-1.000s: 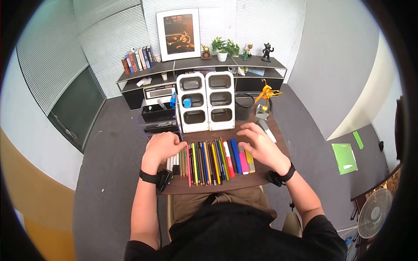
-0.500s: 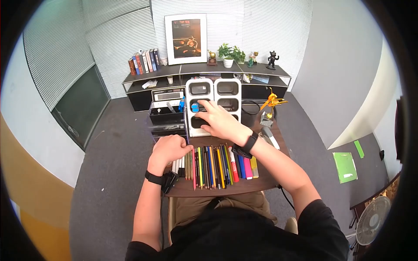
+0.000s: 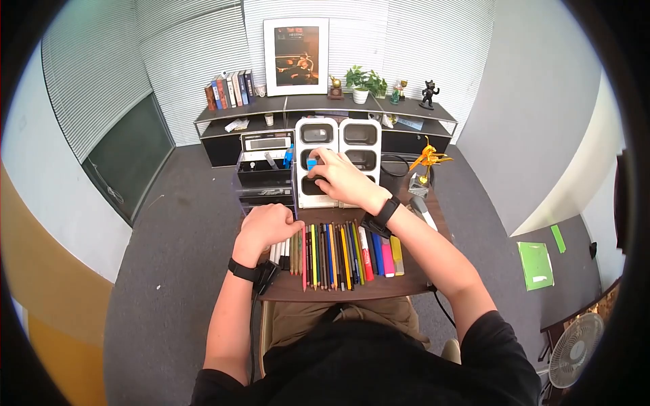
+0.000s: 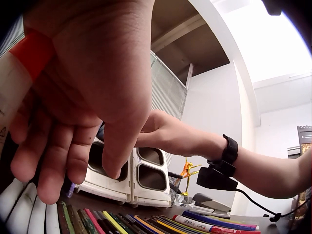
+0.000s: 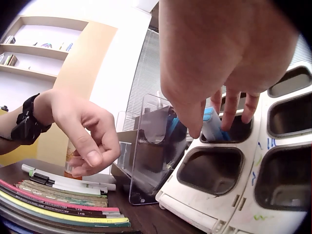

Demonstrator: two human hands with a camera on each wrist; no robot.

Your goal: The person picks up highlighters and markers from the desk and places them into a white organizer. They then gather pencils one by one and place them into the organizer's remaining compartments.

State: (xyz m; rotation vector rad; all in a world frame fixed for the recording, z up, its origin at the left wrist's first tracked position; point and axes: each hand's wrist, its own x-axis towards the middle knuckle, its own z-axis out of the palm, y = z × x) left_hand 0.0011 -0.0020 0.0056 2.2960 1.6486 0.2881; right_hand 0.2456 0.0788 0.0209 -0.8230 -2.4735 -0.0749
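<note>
In the head view, my right hand [image 3: 347,181] is at the left middle compartment of the white two-column organizer [image 3: 339,196]. Its thumb and fingers pinch the blue-capped markers [image 5: 211,127] standing there, with thumb on one side and fingers on the other in the right wrist view. My left hand [image 3: 267,227] hovers over the left end of a row of pencils and pens [image 3: 332,257], fingers loosely bent and holding nothing. Below it lie white pens [image 4: 38,212]. Close by its palm in the left wrist view is a whitish bottle with an orange-red cap [image 4: 33,54].
A clear-and-black desk caddy [image 3: 265,177] adjoins the organizer's left side. To the right stand a stapler [image 3: 421,211] and an orange figurine [image 3: 428,159] on a clear block. Markers, including a red-and-white one [image 3: 366,254], end the row. A low shelf unit [image 3: 271,105] is behind.
My right hand has moved forward and left from above the right end of the row to the organizer, its fingers closing around the blue-capped markers. The left hand keeps its place.
</note>
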